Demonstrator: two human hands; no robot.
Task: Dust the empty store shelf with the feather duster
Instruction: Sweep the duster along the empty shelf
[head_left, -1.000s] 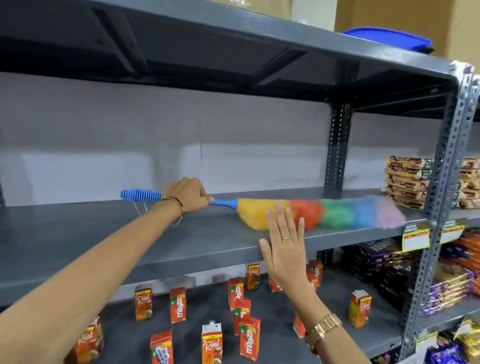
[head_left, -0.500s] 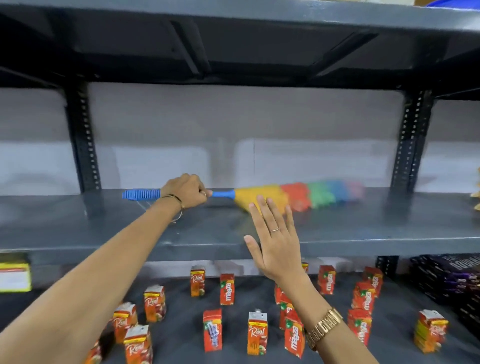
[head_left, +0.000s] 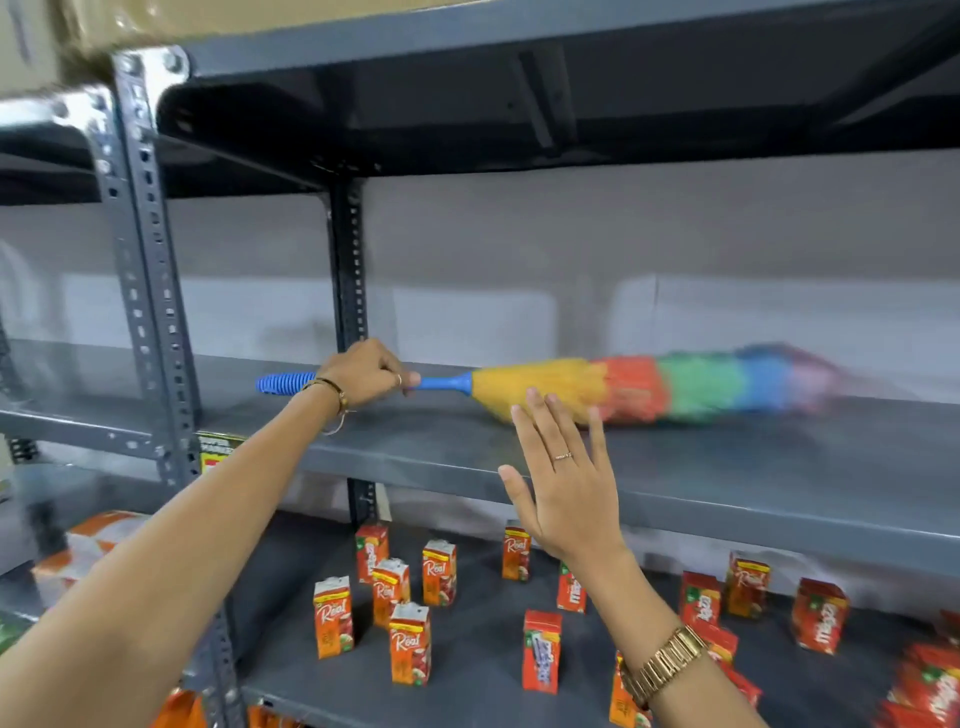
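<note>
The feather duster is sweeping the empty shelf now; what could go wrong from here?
1. The left hand grips the feather duster mid-handle, so a wide swing might drag the head off the shelf edge.
2. Dust would likely fall on the juice cartons below.
3. The open right hand hovers near the head and might get brushed.

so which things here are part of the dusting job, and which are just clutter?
In the job:
- feather duster, gripped by the left hand
- empty shelf under it

Just around:
- right hand, open, holding nothing
- juice cartons on the shelf below
- cardboard box on top
</note>
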